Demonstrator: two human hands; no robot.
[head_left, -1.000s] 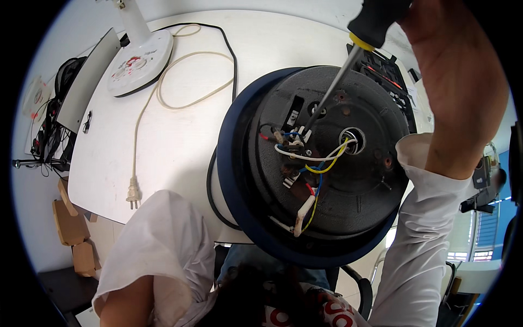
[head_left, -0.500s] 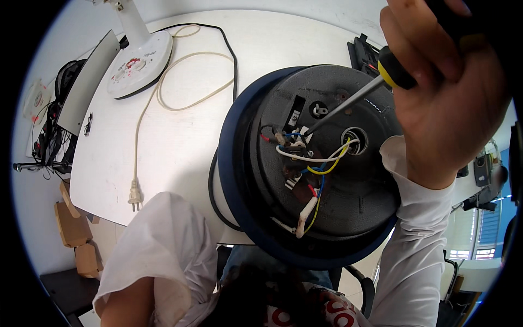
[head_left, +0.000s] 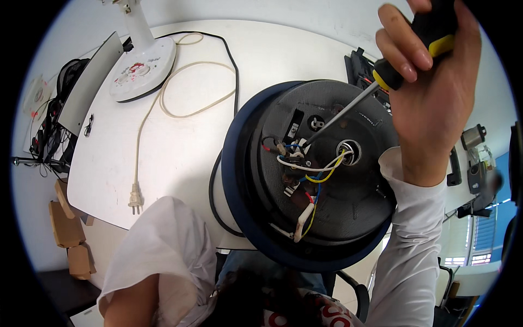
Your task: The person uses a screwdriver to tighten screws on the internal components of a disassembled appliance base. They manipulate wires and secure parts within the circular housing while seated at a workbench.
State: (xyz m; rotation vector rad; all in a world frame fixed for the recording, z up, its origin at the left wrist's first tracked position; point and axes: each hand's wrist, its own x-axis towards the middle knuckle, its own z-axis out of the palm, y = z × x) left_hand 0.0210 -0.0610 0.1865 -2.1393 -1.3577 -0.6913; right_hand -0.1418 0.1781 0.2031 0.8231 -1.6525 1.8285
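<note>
My right hand [head_left: 433, 90] grips a screwdriver [head_left: 389, 73] by its black and yellow handle, up at the upper right. Its steel shaft slants down-left, and the tip reaches the wiring at the terminal block [head_left: 297, 158]; whether it sits in a screw cannot be seen. The block is on the black underside [head_left: 348, 201] of a round electric appliance with a dark blue rim [head_left: 234, 180]. White, yellow, blue and red wires [head_left: 321, 169] run between the block, a round hole and a white-sleeved part [head_left: 304, 220]. My left sleeve [head_left: 163, 245] shows at lower left; the hand is out of frame.
A white table [head_left: 109, 169] bears the appliance. At its back left stands a white fan base [head_left: 144, 71], whose cream cord ends in a plug [head_left: 134, 199]. A black cable [head_left: 234, 60] curves behind the appliance. A black tool case [head_left: 357, 68] lies at the back right. Cardboard boxes [head_left: 68, 223] stand beyond the left edge.
My right hand has turned on the screwdriver handle, its fingers now more spread around it. The tip stays at the same spot. The whole view has shifted slightly.
</note>
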